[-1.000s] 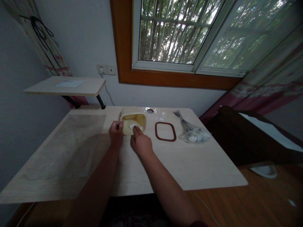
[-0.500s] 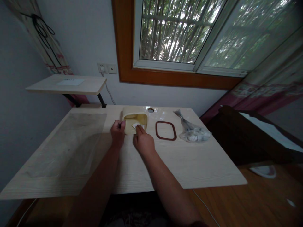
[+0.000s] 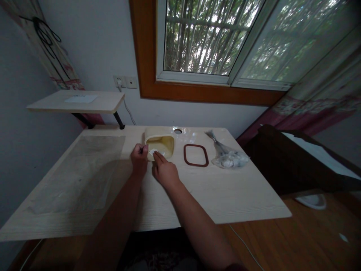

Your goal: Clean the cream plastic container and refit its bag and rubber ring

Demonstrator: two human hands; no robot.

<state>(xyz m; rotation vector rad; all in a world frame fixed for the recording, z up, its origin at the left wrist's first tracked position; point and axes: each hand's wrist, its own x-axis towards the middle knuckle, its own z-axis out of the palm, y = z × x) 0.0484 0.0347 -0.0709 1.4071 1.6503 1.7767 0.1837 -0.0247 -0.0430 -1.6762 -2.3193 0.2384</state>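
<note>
Now your right grip [image 3: 166, 173], pressing white tissue [image 3: 152, 151] (can't tell if pinched), sits further left inside cream container [image 3: 170, 144], closer to left grip [image 3: 139, 162] clamped on container; likely wiping stroke.

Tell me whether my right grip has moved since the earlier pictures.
Yes: the right grip has moved left, farther from the reddish-brown ring lying on the table.
</note>
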